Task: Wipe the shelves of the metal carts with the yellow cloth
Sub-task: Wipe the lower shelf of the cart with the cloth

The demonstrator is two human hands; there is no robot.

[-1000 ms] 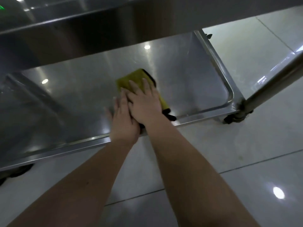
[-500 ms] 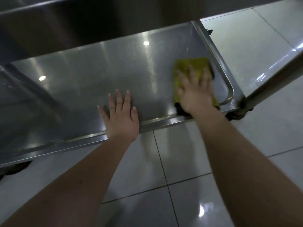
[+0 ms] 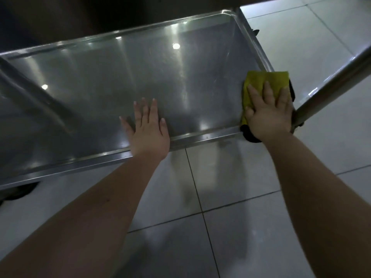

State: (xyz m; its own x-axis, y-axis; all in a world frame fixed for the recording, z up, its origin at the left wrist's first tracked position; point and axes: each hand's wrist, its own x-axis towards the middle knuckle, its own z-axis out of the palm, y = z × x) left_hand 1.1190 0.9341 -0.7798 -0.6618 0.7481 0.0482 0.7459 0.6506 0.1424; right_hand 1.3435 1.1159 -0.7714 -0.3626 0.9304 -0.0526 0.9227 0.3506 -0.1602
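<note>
- The right hand has carried the yellow cloth from mid-shelf out to the near right corner, just beside the cart's post.
- Its grip is apart: fingers spread flat, pressing the cloth down, not curled round it.
- The left hand has left the cloth and stays flat on the shelf at the near rim, fingers straight, holding nothing.
- Judged from this, one sweep to the right end is finishing; the left part likely remains.
- The corner under the cloth is hidden, and a dark edge of the cloth hangs over the rim.
- A blurred bar covers the shelf's left end, the upper shelf is too dark to read, and no other cart shows.
</note>
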